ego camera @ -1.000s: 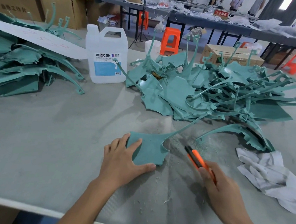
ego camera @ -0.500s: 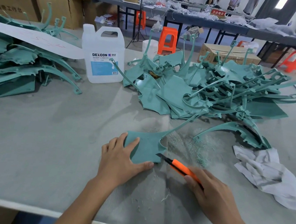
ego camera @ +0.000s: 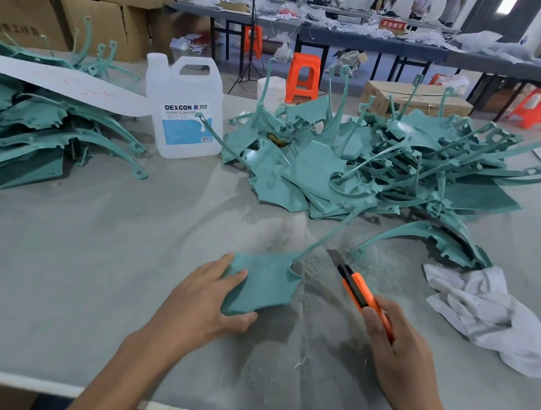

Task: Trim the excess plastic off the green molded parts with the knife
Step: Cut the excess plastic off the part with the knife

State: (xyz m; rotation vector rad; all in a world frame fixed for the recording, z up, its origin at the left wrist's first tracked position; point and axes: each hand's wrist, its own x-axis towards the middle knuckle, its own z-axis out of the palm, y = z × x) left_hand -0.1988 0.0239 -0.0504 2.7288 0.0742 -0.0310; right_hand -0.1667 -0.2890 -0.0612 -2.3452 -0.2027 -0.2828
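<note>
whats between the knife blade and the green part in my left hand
Head view: just a strip of grey table mat dusted with plastic shavings. The knife blade is clear of the green part the left hand holds.

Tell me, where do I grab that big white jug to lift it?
Take the jug by the looped handle on its top, beside the cap. Come down from above: the jug stands upright and the gap under the handle is open toward you. Its wide, smooth body would likely be harder to hold.
</note>
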